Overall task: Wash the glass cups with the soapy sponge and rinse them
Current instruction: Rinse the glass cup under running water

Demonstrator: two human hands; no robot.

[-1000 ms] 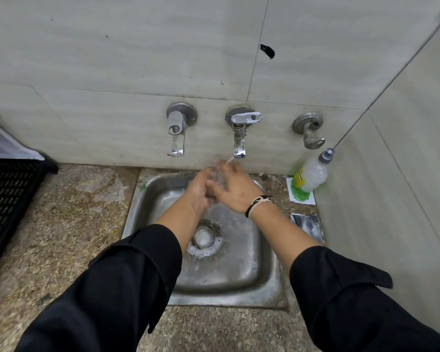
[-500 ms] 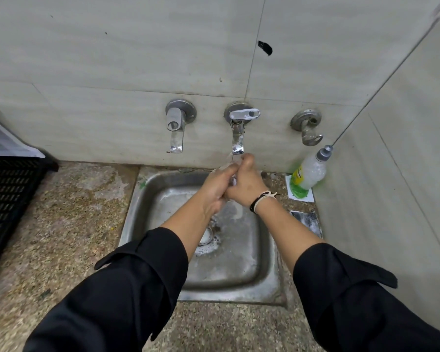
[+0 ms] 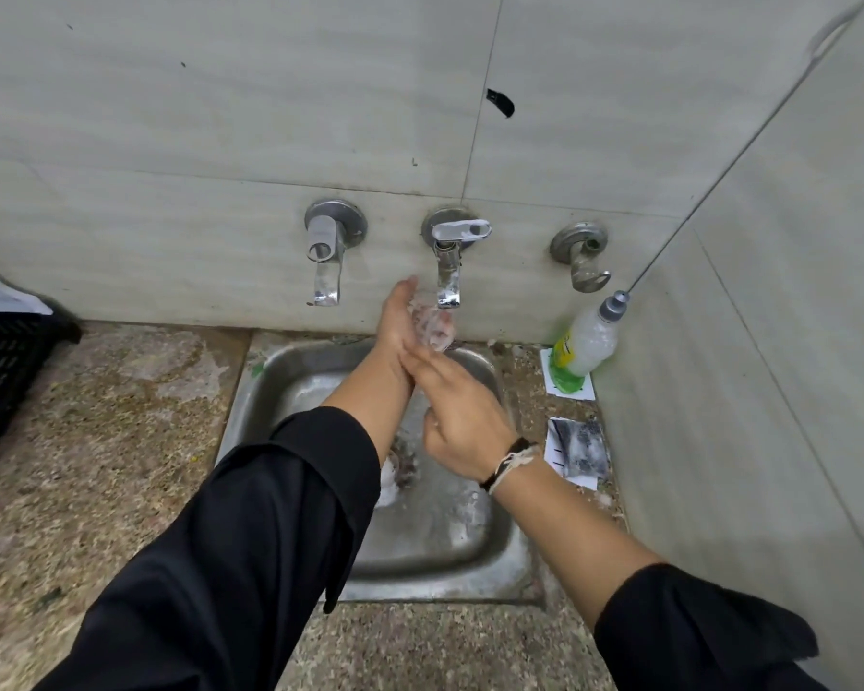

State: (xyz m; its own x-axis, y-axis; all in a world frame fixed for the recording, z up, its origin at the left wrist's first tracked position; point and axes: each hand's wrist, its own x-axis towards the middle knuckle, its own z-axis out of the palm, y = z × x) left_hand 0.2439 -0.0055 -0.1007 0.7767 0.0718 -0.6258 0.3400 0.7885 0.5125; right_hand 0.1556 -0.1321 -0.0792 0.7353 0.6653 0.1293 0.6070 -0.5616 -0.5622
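Observation:
My left hand [image 3: 402, 326] is raised right under the spout of the middle tap [image 3: 447, 271] and holds a small clear glass cup [image 3: 435, 329], blurred by running water. My right hand [image 3: 462, 421] is lower, over the steel sink [image 3: 250, 406], with its fingers reaching up against the heel of my left hand. Nothing shows in the right hand. A dark soapy sponge [image 3: 577, 448] lies on a white sheet on the counter to the right of the sink.
A dish-soap bottle [image 3: 587, 341] leans in the right corner against the wall. Two more wall taps [image 3: 326, 256] [image 3: 582, 256] flank the middle one. A black crate [image 3: 1, 381] sits at the left on the speckled stone counter [image 3: 101, 441].
My left hand has lifted the cup up to the tap spout. My right hand has let go of the cup area and dropped lower and nearer to me.

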